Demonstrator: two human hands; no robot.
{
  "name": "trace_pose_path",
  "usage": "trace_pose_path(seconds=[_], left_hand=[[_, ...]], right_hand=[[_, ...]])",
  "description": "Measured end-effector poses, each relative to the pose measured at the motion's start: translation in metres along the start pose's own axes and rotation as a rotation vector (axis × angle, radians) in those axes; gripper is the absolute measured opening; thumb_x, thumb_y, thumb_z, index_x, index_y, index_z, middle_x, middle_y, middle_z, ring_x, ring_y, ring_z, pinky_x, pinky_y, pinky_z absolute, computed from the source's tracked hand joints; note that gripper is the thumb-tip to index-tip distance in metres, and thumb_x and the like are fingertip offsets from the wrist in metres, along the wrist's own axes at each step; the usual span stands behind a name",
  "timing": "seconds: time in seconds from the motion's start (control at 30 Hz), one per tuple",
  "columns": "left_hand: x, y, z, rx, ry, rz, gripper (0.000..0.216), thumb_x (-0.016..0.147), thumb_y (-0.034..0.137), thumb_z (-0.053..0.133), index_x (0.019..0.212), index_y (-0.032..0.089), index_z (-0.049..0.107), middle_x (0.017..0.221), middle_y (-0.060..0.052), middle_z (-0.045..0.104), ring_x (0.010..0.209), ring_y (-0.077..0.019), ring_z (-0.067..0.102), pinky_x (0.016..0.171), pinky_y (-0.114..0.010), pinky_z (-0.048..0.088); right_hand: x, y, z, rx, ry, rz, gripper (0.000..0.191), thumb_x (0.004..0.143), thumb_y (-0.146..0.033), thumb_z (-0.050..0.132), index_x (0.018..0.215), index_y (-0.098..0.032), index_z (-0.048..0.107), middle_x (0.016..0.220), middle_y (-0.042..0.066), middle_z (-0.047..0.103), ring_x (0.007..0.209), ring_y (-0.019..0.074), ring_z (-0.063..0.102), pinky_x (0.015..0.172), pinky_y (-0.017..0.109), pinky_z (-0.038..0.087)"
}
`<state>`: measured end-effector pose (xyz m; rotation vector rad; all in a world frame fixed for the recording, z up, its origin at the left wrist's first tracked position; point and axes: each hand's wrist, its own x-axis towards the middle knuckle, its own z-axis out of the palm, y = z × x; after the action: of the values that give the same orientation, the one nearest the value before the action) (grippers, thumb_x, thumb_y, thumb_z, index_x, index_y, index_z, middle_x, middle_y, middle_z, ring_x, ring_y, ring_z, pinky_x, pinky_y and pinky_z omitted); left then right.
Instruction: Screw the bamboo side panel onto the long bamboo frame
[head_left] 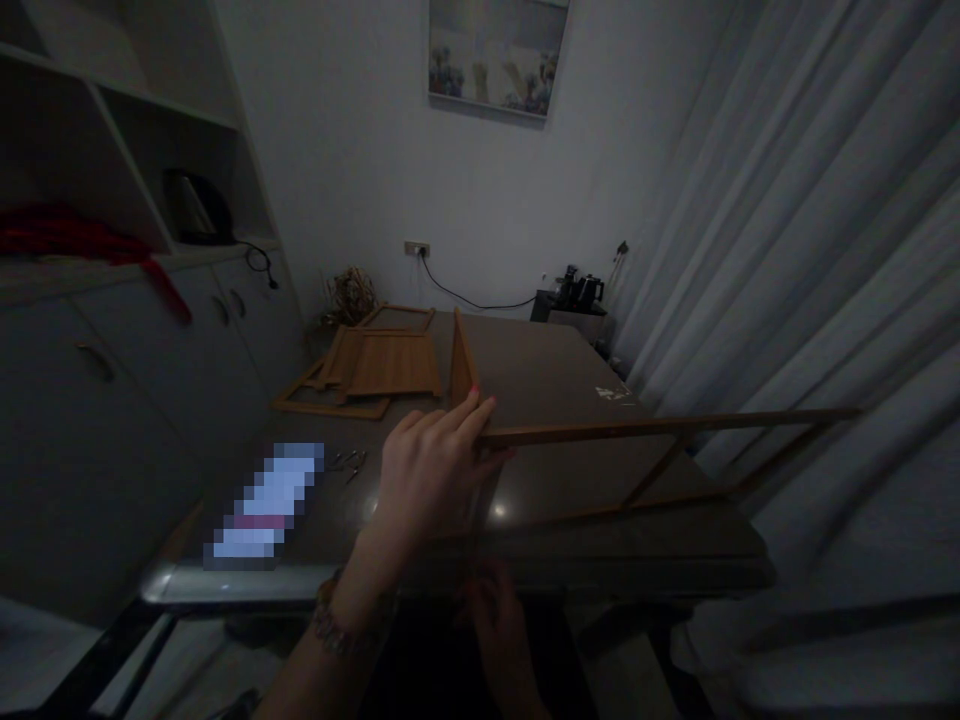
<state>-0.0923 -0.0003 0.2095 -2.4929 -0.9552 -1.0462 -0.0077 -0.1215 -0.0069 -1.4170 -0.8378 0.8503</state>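
Observation:
My left hand [431, 470], a bracelet on its wrist, is closed over the top corner of a long wooden frame [660, 432]. That frame stands on edge on the dark table [555, 370] and reaches right, past the table's side. At the same corner it meets an upright wooden panel [460, 360] that runs away from me. My right hand [499, 625] is lower, in shadow at the table's near edge, under that corner. Its fingers are too dark to read.
Flat wooden panels and frames [375, 368] lie at the table's far left. Small screws [349, 460] sit beside a blurred-out flat object [262, 500]. White cabinets [135, 360] with a kettle [196, 206] and a red cloth [82, 240] stand left. Curtains [825, 250] hang right.

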Motion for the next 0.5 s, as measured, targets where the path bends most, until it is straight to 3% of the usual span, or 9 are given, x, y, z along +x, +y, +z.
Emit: trace_pose_path(seconds=[0.1,0.3,0.5], left_hand=[[0.0004,0.0001,-0.0005,-0.002,-0.003,0.003,0.049,0.081,0.049,0.058,0.123,0.024,0.057,0.123,-0.003,0.063,0.081,-0.0223,0.068,0.068,-0.039,0.047],[0.0009,0.0003,-0.0011,-0.013,0.0,-0.001,0.047,0.081,0.048,0.058,0.122,0.023,0.058,0.123,-0.005,0.063,0.083,-0.0225,0.068,0.069,-0.039,0.048],[0.0011,0.0007,-0.0013,-0.013,-0.006,-0.007,0.049,0.081,0.049,0.058,0.123,0.024,0.057,0.124,-0.005,0.062,0.084,-0.0228,0.068,0.071,-0.04,0.048]], right_hand=[[0.0,-0.0017,-0.0001,-0.01,0.004,0.009,0.044,0.083,-0.056,0.055,0.105,-0.017,0.055,0.084,0.008,0.07,0.059,0.0161,0.066,0.056,0.025,0.051],[-0.0009,-0.0059,-0.0014,0.029,0.011,0.063,0.043,0.081,-0.057,0.058,0.098,-0.018,0.056,0.053,-0.004,0.055,0.049,0.0118,0.053,0.048,0.02,0.041],[-0.0004,-0.0064,-0.0028,0.084,0.103,0.145,0.043,0.074,-0.061,0.062,0.087,-0.02,0.06,0.061,-0.004,0.053,0.054,0.0106,0.048,0.052,0.02,0.041]])
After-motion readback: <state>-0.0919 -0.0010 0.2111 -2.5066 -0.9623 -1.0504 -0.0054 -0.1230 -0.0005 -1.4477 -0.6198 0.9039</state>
